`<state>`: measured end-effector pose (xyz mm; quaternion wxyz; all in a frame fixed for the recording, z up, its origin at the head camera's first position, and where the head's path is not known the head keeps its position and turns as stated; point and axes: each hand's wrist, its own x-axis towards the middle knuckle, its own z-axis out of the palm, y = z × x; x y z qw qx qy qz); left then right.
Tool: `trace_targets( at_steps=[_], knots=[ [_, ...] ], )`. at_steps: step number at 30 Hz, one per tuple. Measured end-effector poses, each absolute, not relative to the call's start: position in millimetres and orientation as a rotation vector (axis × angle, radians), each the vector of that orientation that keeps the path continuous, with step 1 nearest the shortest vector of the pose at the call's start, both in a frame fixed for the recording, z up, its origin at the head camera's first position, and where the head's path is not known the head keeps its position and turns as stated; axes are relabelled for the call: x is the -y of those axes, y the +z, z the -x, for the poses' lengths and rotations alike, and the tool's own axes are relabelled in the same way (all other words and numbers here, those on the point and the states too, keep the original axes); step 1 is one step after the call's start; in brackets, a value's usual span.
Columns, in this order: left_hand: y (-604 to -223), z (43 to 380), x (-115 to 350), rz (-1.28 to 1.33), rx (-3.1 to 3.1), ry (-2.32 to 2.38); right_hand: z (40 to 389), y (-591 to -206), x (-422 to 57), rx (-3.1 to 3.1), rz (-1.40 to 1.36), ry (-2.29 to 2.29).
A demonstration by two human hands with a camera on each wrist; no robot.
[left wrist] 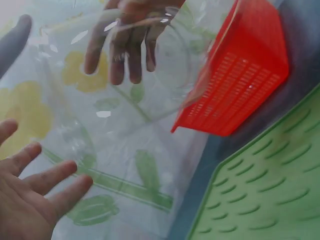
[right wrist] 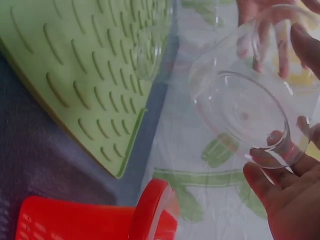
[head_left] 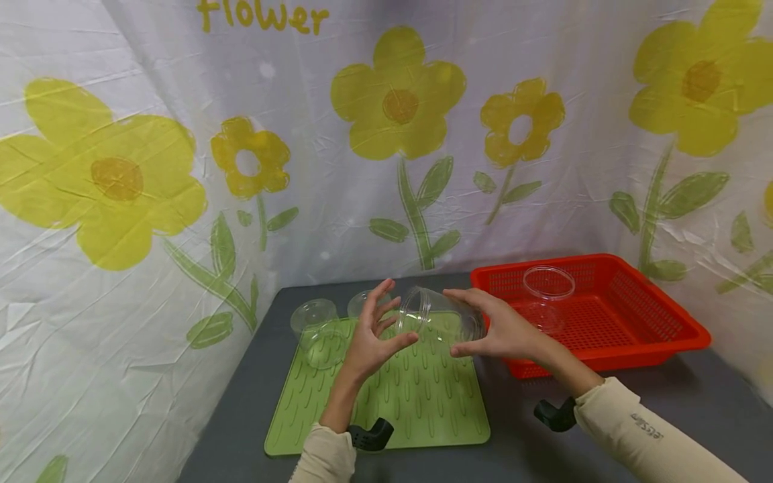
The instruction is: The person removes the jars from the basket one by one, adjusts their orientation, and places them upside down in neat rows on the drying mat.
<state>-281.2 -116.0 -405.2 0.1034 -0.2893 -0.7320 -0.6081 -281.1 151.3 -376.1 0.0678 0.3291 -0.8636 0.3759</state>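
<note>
Over the back of the green mat [head_left: 417, 396], my right hand [head_left: 507, 329] grips a clear plastic cup [head_left: 443, 315] by its base end. The cup lies tilted on its side in the air, its ringed rim turned toward my left hand [head_left: 371, 342]. Spread fingers and thumb of that left hand stand around the rim end. In the right wrist view, the right fingers [right wrist: 285, 187] curve under the round base of the cup [right wrist: 245, 112]. Seen from the left wrist, the transparent wall of the cup [left wrist: 135, 100] shows the right fingers behind it.
A clear cup [head_left: 318, 335] stands at the mat's left back corner, with another clear cup [head_left: 357, 305] behind it, partly hidden by my left hand. At the right, a red perforated basket [head_left: 652, 335] holds a clear cup [head_left: 548, 283]. A flower-printed curtain [head_left: 338, 221] hangs behind the dark table.
</note>
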Motion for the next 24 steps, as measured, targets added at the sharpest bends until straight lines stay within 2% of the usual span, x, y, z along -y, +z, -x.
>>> trace_targets(
  at_steps=[9,15,24],
  knots=[
    [-395,275,110,0.766,2.495,-1.366,281,-378,-151,2.638,-1.07,0.724],
    [-402,275,105,0.756,2.536,-1.429,279,-377,-150,2.626,-1.078,0.615],
    [-382,257,99,0.799,2.473,-1.562,277,-376,-149,2.626,-1.059,0.58]
  ],
)
